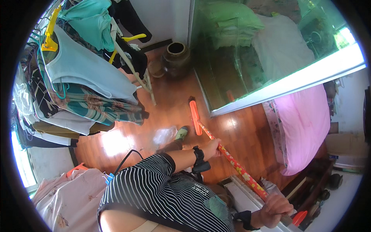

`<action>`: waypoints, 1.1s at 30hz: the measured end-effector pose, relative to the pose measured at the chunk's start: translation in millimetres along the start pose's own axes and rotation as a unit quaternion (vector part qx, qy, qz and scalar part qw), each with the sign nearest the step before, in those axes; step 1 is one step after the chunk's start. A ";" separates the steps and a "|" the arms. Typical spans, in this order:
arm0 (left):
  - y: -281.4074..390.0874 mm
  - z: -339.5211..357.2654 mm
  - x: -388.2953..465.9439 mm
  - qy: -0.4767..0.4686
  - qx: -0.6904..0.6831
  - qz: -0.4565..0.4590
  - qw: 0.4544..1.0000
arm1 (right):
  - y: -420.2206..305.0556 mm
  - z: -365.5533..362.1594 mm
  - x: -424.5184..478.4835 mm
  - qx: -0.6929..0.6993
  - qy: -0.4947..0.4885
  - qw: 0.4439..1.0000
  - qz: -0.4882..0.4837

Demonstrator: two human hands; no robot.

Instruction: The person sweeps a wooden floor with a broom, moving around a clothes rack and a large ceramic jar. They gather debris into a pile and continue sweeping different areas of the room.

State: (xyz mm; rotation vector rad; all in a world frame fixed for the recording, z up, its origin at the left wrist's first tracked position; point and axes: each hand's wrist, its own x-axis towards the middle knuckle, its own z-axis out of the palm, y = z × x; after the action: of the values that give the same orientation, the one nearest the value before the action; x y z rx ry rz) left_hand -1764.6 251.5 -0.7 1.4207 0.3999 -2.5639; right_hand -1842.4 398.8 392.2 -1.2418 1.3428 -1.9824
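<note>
A broom lies slantwise across my view, its handle wrapped in a red-orange floral pattern. My left hand is closed around the lower part of that handle. Near the handle's upper end, at the lower right, my right hand grips it. The orange broom head rests on the wood-look floor, with dark bristles or debris at its far tip. Close by are my green shoe and a crumpled clear plastic bag.
Clothes on hangers crowd a drying rack on the left. Beyond stands a brown glazed jar. A glass partition's pale frame juts in from the right, beside a pink-covered bed. A floral cloth drapes something at lower left.
</note>
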 end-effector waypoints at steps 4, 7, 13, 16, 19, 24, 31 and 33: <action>19.1 11.6 -27.6 0.090 -0.001 0.064 0.994 | 5.9 6.6 8.6 0.016 -0.100 0.994 0.043; 28.0 25.3 -58.2 0.120 0.070 0.093 0.986 | 10.6 -1.3 15.2 -0.004 -0.186 0.981 0.061; 40.4 -15.6 -62.1 0.121 0.051 0.156 0.979 | 26.9 2.0 -14.0 0.005 -0.051 0.995 0.081; 33.9 -36.1 -65.2 0.111 0.019 0.171 0.979 | 36.0 -5.6 -16.7 0.057 -0.077 0.992 0.082; 31.3 -112.2 -50.3 0.026 0.221 0.286 0.932 | 54.1 -13.8 -24.7 0.138 -0.123 0.978 0.100; 65.8 -228.0 -54.7 0.042 0.454 0.317 0.831 | 108.9 8.1 -33.4 0.140 -0.201 0.954 0.171; 120.9 -390.5 -35.9 0.022 0.737 0.423 0.527 | 206.1 66.5 -88.3 0.194 -0.299 0.903 0.239; 96.3 -411.0 -12.6 -0.007 0.745 0.395 0.538 | 187.7 45.9 -90.7 0.151 -0.265 0.922 0.238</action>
State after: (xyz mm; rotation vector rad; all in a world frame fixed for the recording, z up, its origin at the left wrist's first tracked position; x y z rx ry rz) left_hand -1401.2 292.1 -212.1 1.1467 -2.3345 -1.6354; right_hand -1780.3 363.1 191.2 -1.0694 0.9104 -1.3214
